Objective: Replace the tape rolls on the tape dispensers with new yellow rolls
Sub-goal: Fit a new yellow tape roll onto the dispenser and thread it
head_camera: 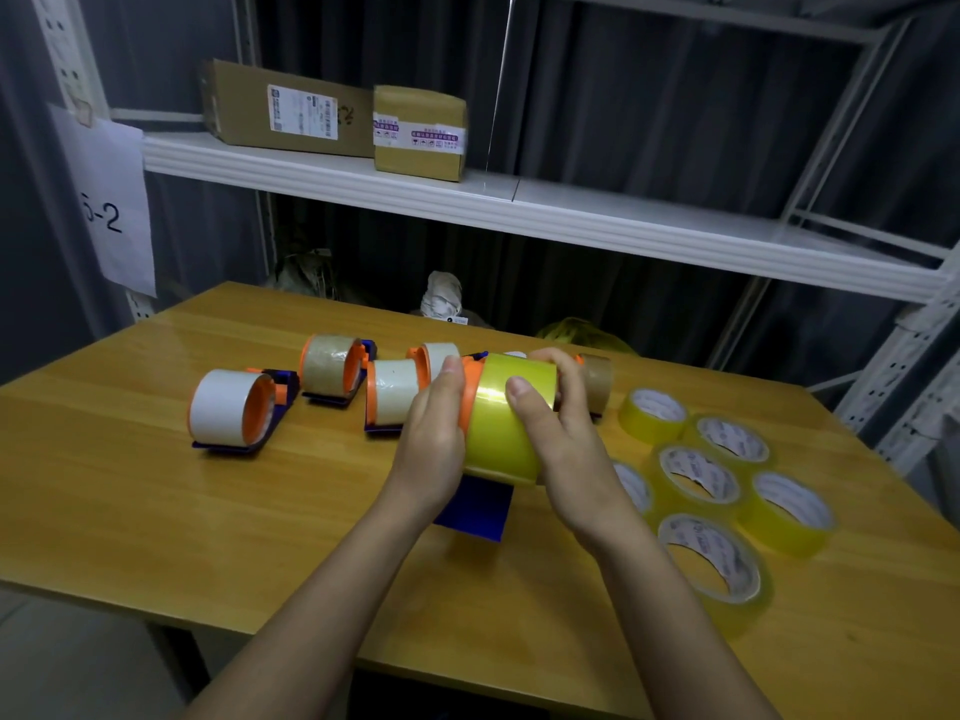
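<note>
Above the wooden table [156, 511] I hold a blue and orange tape dispenser [475, 506] with a yellow tape roll [498, 423] on its orange hub. My left hand [434, 428] grips the dispenser's orange side. My right hand [563, 433] is curled around the yellow roll, thumb on its face. Several dispensers lie to the left: one with a white roll [228, 410], one with a tan roll [332, 367], one with a pale roll [392, 392]. Another pale roll [439, 356] shows behind my left hand. Several new yellow rolls [698, 475] lie flat at the right.
A brown cardboard core [597, 379] sits just behind my right hand. A white metal shelf [571, 220] with two cardboard boxes [415, 132] hangs over the table's far edge. A shelf upright [904, 376] stands at the right. A paper sign [111, 200] hangs at the left.
</note>
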`<state>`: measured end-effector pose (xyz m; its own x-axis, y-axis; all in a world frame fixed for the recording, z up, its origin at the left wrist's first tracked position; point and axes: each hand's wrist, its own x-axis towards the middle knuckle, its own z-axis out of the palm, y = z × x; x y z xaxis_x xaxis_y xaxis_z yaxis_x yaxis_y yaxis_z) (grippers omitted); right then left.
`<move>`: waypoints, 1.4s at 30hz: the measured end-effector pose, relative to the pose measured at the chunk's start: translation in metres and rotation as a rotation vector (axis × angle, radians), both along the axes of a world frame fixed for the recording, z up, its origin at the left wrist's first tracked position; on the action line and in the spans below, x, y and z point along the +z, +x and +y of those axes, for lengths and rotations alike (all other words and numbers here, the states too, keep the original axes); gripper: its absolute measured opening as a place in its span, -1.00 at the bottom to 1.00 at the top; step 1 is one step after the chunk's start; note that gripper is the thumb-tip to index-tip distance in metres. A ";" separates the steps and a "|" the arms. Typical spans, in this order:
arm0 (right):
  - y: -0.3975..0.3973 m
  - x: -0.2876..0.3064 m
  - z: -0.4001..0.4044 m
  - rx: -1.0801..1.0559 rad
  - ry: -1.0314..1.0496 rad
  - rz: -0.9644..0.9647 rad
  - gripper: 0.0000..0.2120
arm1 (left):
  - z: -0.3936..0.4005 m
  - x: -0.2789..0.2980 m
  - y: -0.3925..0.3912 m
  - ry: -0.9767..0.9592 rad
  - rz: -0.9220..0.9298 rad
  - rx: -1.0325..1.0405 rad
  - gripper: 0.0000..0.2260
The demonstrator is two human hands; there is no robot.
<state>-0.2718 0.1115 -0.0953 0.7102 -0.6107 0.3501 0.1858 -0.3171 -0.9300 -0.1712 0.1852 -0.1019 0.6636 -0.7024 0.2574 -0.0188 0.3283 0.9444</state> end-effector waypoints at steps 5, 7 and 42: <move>0.000 -0.003 -0.003 -0.076 -0.124 -0.055 -0.57 | 0.004 0.010 0.000 0.023 -0.099 -0.104 -0.66; 0.002 -0.006 -0.003 -0.175 -0.201 -0.108 -0.55 | 0.004 0.019 0.001 0.049 -0.177 -0.102 -0.70; 0.021 -0.004 -0.029 -0.335 -0.268 -0.236 -0.50 | -0.024 0.019 0.015 0.121 -0.537 0.049 -0.61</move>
<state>-0.2507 0.0828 -0.0997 0.3721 -0.6587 0.6539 0.2286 -0.6177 -0.7524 -0.1563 0.1608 -0.0833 0.4943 -0.7194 0.4881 -0.5209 0.2044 0.8288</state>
